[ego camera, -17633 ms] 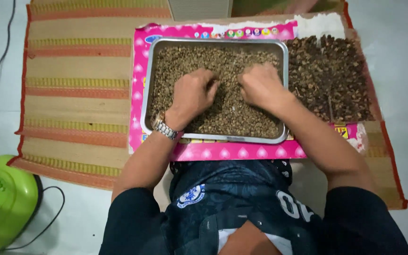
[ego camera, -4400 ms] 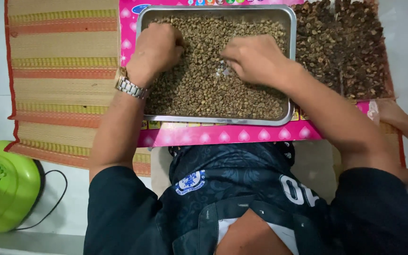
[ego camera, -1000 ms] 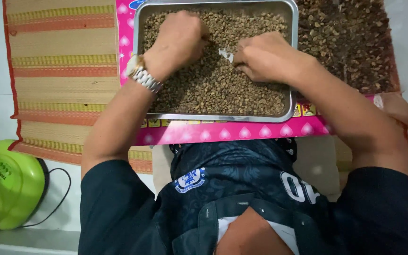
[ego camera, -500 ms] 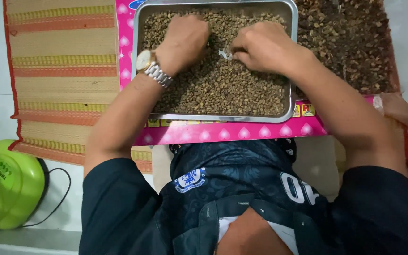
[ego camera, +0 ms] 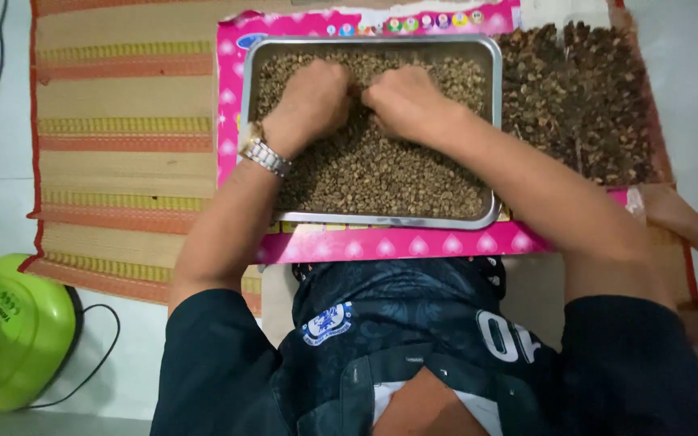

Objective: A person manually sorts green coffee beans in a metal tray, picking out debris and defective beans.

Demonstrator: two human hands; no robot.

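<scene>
- Beans (ego camera: 381,173), pale greenish-brown, fill your steel tray (ego camera: 490,121) almost edge to edge.
- Your left hand (ego camera: 310,101) sits knuckles-up on the beans in the tray's upper left, fingers curled under and buried; whether they pinch anything, cannot tell.
- Silver wristwatch (ego camera: 264,153) on that wrist, over the tray's left side.
- Your right hand (ego camera: 404,101) is just beside the left, near touching at the fingertips, also curled down into the beans at upper centre; grip hidden, cannot tell what it holds.
- Your right forearm crosses the tray's lower right corner.
- Tray rests on a pink sheet (ego camera: 414,244) printed with hearts, which lies on a striped woven mat (ego camera: 123,137) on the floor.
- Dark brown husks (ego camera: 579,105) are heaped right of the tray, touching its right wall, on the same sheet.
- Another person's hand (ego camera: 672,214) lies at the right edge, near the husk pile's lower corner, apart from yours.
- Green plastic appliance (ego camera: 10,331) with a black cord (ego camera: 94,355) sits lower left on the floor, well apart from the tray.
</scene>
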